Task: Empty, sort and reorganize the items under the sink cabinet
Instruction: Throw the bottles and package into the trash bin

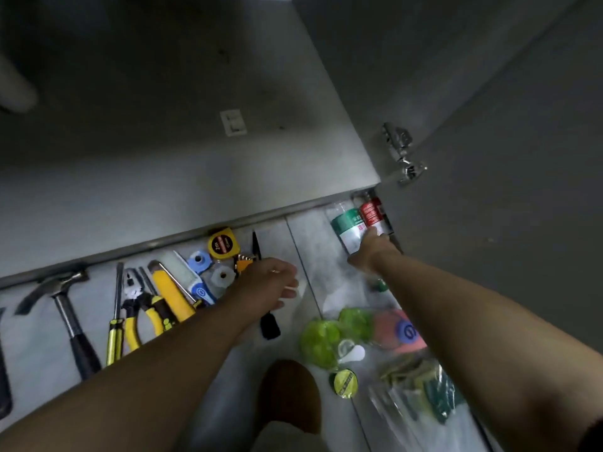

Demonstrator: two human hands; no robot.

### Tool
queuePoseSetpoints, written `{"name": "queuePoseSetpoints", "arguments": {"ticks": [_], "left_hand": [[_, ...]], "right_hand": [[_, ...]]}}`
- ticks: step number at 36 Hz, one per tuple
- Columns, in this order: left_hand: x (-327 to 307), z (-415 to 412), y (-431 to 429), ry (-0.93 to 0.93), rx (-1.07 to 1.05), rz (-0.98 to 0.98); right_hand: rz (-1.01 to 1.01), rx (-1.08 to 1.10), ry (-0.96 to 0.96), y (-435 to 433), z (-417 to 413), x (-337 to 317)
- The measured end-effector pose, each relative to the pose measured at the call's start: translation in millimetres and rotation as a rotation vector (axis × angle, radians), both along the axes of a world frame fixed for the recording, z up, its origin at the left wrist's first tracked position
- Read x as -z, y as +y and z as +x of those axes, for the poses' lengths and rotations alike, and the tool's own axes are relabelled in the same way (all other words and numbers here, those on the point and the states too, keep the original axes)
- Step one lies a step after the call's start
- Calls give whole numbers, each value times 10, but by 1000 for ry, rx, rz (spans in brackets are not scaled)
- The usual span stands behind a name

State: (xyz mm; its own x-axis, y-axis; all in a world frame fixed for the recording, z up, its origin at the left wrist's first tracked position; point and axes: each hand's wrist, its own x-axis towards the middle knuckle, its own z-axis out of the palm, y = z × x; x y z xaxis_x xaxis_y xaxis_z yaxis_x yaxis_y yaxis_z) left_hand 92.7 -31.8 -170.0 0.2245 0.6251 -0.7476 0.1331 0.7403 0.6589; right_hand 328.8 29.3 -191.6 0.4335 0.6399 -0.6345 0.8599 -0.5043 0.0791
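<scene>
Right hand (372,252) centre-right, fingers wrapped round green-labelled bottle (347,228), seemingly grouping it beside red can (372,212) | left hand (270,283) centre, loosely open, empty, over knife (266,285) | tools (137,301) lower left, lined up along emptied cabinet (163,177) edge

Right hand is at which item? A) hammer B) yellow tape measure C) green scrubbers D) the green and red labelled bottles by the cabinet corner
D: the right hand reaches to the green-labelled bottle and red-labelled bottle near the door hinge; whether it grips them I cannot tell.
</scene>
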Motion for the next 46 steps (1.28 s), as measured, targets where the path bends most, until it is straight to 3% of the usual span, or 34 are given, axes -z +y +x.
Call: {"name": "queuePoseSetpoints", "arguments": {"ticks": [7,10,14,16,18,21,23,25,28,34,39,46], "left_hand": [[178,24,43,-78,-69,-67],[187,12,31,-128,-105,-69],[181,7,50,-282,-90,-146],[199,24,77,-330,-115,-166],[218,15,93,-306,-188,-177],[262,-24,85,-274,-220,-175],[282,-51,60,-254,-223,-162],[311,-75,30,-237,-221,-153],[327,-110,-12,-229,-204,-151],[372,-138,-58,-242,-196,-150],[450,-104,-44,-242,-195,-160],[479,-48,-12,-231,-197,-182]], "right_hand": [[11,45,111,22,-326,87],[27,275,417,4,-557,-22],[-161,493,842,-63,-732,-202],[-153,489,904,-69,-713,-224],[13,338,751,-53,-640,-212],[276,69,289,-12,-400,-68],[260,7,38,-23,-240,32],[239,-17,-93,-36,-126,118],[249,-5,-172,-16,-51,275],[251,281,-173,194,-56,354],[204,151,-283,137,-42,403],[189,113,-293,58,-35,440]]}}
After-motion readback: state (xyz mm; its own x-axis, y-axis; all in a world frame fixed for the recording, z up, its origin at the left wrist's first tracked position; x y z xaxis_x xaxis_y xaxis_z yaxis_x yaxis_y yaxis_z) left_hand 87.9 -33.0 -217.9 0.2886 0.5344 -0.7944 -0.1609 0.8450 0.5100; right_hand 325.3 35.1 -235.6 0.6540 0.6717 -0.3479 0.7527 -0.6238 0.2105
